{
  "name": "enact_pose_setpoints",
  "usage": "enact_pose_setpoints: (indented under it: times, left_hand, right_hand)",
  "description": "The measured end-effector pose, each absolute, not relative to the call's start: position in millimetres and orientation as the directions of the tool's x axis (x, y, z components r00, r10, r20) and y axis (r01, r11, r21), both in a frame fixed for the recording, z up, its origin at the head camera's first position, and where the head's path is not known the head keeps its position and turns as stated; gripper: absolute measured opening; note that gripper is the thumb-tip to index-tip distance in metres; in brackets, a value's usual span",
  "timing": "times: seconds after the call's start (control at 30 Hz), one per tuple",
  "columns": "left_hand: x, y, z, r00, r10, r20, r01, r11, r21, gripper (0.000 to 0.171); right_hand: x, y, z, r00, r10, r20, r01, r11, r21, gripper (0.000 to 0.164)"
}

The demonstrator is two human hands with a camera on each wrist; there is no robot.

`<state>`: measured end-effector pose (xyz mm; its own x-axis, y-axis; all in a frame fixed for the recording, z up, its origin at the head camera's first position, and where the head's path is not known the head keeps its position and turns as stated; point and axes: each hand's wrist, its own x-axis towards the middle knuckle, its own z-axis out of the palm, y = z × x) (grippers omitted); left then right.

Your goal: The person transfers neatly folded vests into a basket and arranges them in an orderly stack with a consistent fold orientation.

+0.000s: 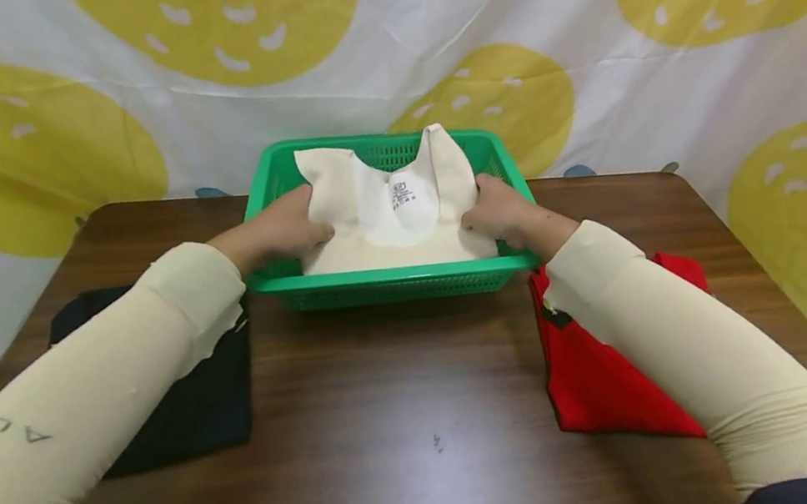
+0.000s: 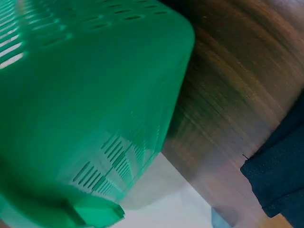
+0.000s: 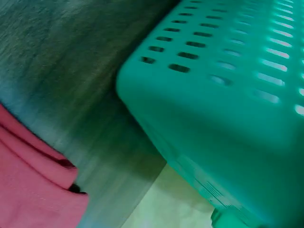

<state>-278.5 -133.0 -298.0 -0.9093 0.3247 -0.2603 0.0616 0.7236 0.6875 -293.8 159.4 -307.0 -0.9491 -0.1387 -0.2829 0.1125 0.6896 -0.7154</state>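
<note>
brown wooden table (image 1: pixel 364 425), dark folded cloth (image 1: pixel 204 415) on the table's left side, red folded cloth (image 1: pixel 600 379) on its right side, white sheet (image 1: pixel 413 24) with yellow printed shapes (image 1: pixel 224 22) behind the table

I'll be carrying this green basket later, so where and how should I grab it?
Probably by the rim at both short ends, one hand coming from each side: the green basket is longer across, its walls taper below the rim, and the cream garment spans the middle.

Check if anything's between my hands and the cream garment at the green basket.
Nothing visible is: the left hand and right hand both grip the cream garment directly, at opposite sides, above the green basket's front rim in the head view.
</note>
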Motion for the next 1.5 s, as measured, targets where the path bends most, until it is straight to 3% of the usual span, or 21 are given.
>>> enact_pose_setpoints:
  times: [0.23,0.47,0.57,0.77,0.9,1.0,1.13,1.3,1.5]
  left_hand:
    - [-278,-125,-304,-0.898,0.299,-0.323,0.096,0.849,0.519,0.07]
    - [-278,-126,-304,-0.905,0.268,-0.331,0.099,0.887,0.45,0.08]
    - [-278,-127,-307,-0.909,0.257,-0.328,0.104,0.902,0.42,0.087]
    - [-273,-129,-311,-0.92,0.249,-0.303,0.14,0.93,0.339,0.103]
    - [-267,-129,-303,-0.93,0.257,-0.264,0.174,0.937,0.302,0.106]
    - [-262,-128,-295,-0.929,0.285,-0.235,0.22,0.938,0.268,0.1]
    - [-261,-125,-291,-0.9,0.363,-0.239,0.299,0.916,0.267,0.078]
    - [-264,-121,-295,-0.813,0.464,-0.352,0.356,0.874,0.33,0.062]
    - [-271,-125,-301,-0.751,0.48,-0.453,0.385,0.876,0.29,0.052]
  right_hand:
    - [-291,157,-316,-0.945,-0.141,-0.295,0.058,0.817,-0.573,0.071]
    - [-284,151,-314,-0.953,-0.162,-0.257,-0.019,0.875,-0.483,0.092]
    - [-280,149,-315,-0.953,-0.213,-0.214,-0.12,0.917,-0.38,0.084]
    - [-277,143,-318,-0.943,-0.321,-0.091,-0.302,0.937,-0.175,0.045]
    - [-278,140,-320,-0.909,-0.406,-0.094,-0.393,0.91,-0.133,0.041]
    - [-278,138,-323,-0.854,-0.508,-0.112,-0.49,0.858,-0.155,0.041]
    - [-281,134,-325,-0.762,-0.631,-0.142,-0.592,0.769,-0.24,0.04]
    - [-283,132,-326,-0.733,-0.626,-0.268,-0.554,0.777,-0.299,0.052]
    - [-284,126,-327,-0.716,-0.594,-0.368,-0.523,0.805,-0.28,0.062]
